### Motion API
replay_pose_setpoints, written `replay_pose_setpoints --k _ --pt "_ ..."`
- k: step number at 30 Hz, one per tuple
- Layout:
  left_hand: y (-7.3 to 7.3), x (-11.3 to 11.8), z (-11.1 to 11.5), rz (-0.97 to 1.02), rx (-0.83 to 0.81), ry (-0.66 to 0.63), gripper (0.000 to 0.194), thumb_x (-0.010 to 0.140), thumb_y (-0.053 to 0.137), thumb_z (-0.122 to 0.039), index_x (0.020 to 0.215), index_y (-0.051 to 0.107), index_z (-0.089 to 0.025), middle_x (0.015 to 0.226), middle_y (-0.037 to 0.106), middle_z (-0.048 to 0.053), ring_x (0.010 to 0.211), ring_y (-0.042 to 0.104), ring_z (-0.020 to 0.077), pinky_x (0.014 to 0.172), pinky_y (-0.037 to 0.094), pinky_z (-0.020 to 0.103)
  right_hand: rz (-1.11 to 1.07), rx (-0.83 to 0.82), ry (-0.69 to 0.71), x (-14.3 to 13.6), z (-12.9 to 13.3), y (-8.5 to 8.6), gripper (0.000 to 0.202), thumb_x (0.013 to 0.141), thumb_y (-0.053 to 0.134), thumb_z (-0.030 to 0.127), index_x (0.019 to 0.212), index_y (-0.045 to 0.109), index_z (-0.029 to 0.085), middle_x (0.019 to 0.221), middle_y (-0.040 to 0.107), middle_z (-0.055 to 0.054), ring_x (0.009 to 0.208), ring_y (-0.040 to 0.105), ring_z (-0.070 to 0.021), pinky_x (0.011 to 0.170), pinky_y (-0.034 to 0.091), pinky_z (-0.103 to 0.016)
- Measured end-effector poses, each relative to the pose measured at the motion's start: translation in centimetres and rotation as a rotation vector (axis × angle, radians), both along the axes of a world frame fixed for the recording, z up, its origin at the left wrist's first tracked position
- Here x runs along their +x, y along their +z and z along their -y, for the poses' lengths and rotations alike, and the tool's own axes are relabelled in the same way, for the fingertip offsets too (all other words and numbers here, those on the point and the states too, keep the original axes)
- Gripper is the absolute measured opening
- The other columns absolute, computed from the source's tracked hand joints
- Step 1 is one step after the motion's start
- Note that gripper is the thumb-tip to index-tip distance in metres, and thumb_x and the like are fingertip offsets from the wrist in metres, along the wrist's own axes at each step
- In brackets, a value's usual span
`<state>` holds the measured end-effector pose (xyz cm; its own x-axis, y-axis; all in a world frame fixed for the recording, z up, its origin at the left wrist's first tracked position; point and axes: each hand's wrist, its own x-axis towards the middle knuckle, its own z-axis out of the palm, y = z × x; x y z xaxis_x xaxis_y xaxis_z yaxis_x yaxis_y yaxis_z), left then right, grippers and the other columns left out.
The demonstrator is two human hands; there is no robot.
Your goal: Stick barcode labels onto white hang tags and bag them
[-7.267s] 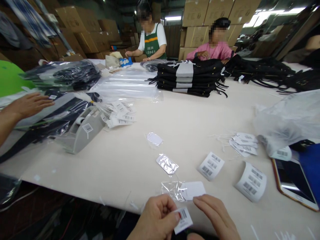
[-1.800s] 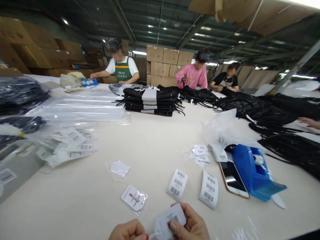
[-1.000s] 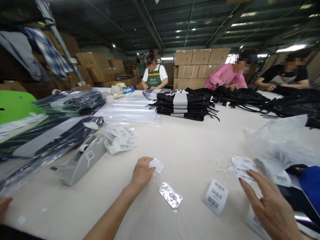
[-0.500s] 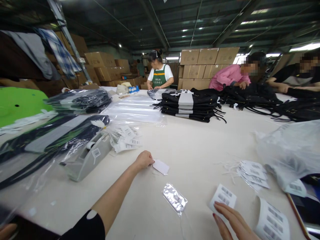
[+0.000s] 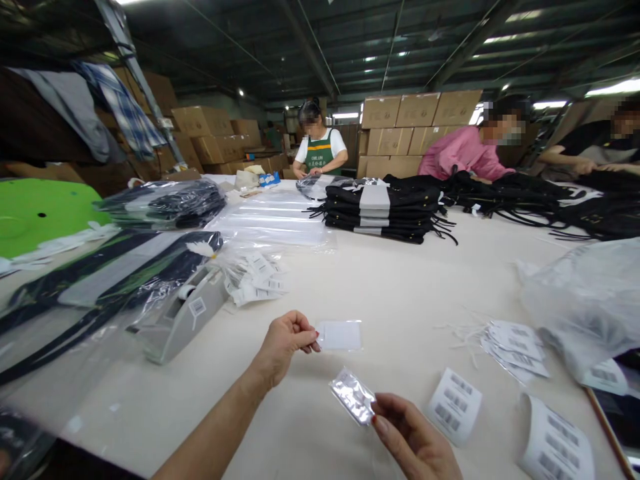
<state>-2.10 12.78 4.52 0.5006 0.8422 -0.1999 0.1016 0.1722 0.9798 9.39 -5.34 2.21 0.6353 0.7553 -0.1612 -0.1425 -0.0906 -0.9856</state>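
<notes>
My left hand (image 5: 290,343) pinches the left end of a white tag (image 5: 341,335) in a clear sleeve, near the middle of the table (image 5: 400,287). Below it, my right hand (image 5: 413,433) has thumb and forefinger closed on the lower right edge of a shiny plastic packet (image 5: 351,396). Right of that hand lies a white sheet of barcode labels (image 5: 455,405), with a curled label strip (image 5: 557,440) farther right. A fan of white barcode tags (image 5: 515,348) with strings rests above them.
A grey tape dispenser (image 5: 187,317) and a heap of tags (image 5: 257,277) are at left. Behind lie clear bags (image 5: 275,217) and stacked black goods (image 5: 383,210). A plastic bag (image 5: 590,293) is at right. People work across the table.
My right hand has moved left from the label sheet and taken hold of the shiny packet. My left hand has lifted the sleeved white tag and shifted it slightly right.
</notes>
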Motion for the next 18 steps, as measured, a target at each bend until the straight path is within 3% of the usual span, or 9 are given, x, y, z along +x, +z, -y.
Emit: replay_pose_setpoints --k 4,6,9,11,14,18 --pt "0.8 0.8 5.2 0.179 -0.083 0.078 0.023 0.055 0.068 -0.019 0.06 0.045 -0.015 0.053 0.057 -0.004 0.048 0.055 0.009 0.048 0.039 0.019 -0.374 0.106 -0.217 -0.5 -1.2 0.4 0.045 0.044 0.08 0.045 0.079 0.068 0.02 0.072 0.068 -0.004 0.066 0.059 -0.0169 0.057 0.046 -0.025" --pt "0.6 1.1 7.7 0.21 -0.151 0.079 0.023 0.057 0.068 -0.02 0.061 0.046 -0.015 0.053 0.057 -0.004 0.048 0.056 0.0095 0.049 0.039 0.019 -0.399 0.139 -0.3 -0.2 -1.1 0.4 0.039 0.046 0.08 0.042 0.075 0.068 0.019 0.067 0.066 -0.001 0.061 0.054 -0.0128 0.054 0.043 -0.022" --pt "-0.4 1.4 10.6 0.24 -0.263 0.022 0.029 0.058 0.07 -0.028 0.076 0.051 -0.016 0.055 0.057 -0.005 0.048 0.057 0.0104 0.046 0.038 0.018 -0.364 0.115 -0.306 0.8 0.0 -0.1 0.03 0.052 0.077 0.041 0.068 0.068 0.017 0.061 0.061 0.001 0.057 0.047 -0.0103 0.053 0.04 -0.021" --pt "-1.2 1.5 11.9 0.203 -0.328 -0.074 0.034 0.059 0.07 -0.037 0.076 0.054 -0.013 0.054 0.058 -0.002 0.043 0.055 0.01 0.042 0.035 0.018 -0.33 0.087 -0.256 1.5 1.0 -0.4 0.029 0.053 0.076 0.042 0.064 0.067 0.016 0.059 0.059 0.0 0.058 0.046 -0.0117 0.054 0.04 -0.023" --pt "-2.5 1.7 13.3 0.128 -0.431 -0.188 0.042 0.057 0.07 -0.05 0.059 0.051 -0.012 0.049 0.058 0.001 0.035 0.049 0.0082 0.038 0.033 0.018 -0.315 0.072 -0.256 2.1 2.1 -0.8 0.03 0.053 0.076 0.043 0.064 0.067 0.017 0.058 0.059 0.001 0.06 0.047 -0.0123 0.057 0.04 -0.023" --pt "-3.5 2.0 14.4 0.121 -0.529 -0.182 0.046 0.051 0.072 -0.053 0.057 0.048 -0.014 0.046 0.058 0.0 0.033 0.048 0.0078 0.036 0.032 0.017 -0.375 0.075 -0.344 2.1 2.6 -1.1 0.029 0.048 0.079 0.04 0.059 0.066 0.017 0.055 0.059 0.002 0.058 0.047 -0.0114 0.056 0.04 -0.021"
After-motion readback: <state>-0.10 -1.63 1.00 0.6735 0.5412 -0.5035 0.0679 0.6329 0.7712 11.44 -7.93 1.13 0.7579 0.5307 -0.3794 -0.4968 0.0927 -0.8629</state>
